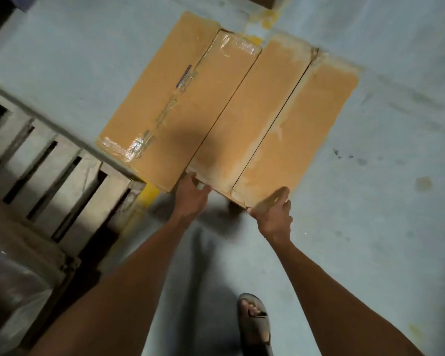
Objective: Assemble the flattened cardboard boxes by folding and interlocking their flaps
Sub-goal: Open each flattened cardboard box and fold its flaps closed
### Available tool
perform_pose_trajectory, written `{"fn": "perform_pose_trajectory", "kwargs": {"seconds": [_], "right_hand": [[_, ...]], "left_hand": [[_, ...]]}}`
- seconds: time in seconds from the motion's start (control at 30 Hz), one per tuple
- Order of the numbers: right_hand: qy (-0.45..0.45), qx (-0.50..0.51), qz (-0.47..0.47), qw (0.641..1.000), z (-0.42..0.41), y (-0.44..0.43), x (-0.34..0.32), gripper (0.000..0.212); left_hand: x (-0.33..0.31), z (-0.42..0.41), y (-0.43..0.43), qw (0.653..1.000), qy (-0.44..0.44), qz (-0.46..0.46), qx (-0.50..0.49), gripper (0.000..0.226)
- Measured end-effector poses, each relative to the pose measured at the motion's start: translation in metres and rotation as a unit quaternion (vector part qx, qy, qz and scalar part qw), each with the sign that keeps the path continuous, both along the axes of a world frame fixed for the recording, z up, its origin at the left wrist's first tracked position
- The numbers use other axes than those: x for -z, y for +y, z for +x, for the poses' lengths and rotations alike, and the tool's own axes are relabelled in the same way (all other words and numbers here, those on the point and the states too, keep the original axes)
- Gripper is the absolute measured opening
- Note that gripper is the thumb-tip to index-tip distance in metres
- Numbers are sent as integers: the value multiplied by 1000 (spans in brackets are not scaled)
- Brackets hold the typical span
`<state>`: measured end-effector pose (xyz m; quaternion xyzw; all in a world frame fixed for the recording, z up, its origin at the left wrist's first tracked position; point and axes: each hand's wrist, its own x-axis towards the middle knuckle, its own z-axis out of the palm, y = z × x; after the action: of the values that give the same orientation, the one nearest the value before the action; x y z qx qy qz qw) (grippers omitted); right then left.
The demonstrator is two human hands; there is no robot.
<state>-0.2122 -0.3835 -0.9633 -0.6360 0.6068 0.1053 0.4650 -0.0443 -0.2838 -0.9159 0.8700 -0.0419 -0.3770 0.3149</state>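
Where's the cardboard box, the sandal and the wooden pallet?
cardboard box point(244, 119), head view, on a middle flap.
sandal point(260, 328), head view, on its strap.
wooden pallet point(43, 178), head view, on a top slat.

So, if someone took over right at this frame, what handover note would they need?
Left hand: grips the near edge of the cardboard box, at its middle panel.
Right hand: grips the near corner of the rightmost panel.
Box: in front of the person, beside the wooden pallet.
Done: no interlocked flaps visible; panels lie side by side, open seams between.
Left: fold and interlock the flaps.
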Motion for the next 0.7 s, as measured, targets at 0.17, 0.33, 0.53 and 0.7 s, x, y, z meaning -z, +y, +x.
{"fn": "perform_pose_trajectory", "kwargs": {"seconds": [0.17, 0.33, 0.53, 0.7], "right_hand": [[32, -84, -79, 993, -23, -8, 15, 107], [66, -124, -99, 985, -24, -24, 15, 125], [84, 30, -14, 996, -17, -30, 18, 124], [-33, 191, 85, 977, -22, -31, 23, 68]], "left_hand": [[27, 15, -1, 999, -30, 29, 20, 68], [38, 12, -7, 998, -42, 47, 28, 69], [48, 7, -12, 998, -40, 46, -2, 90], [55, 14, -9, 998, -49, 45, -6, 81]]}}
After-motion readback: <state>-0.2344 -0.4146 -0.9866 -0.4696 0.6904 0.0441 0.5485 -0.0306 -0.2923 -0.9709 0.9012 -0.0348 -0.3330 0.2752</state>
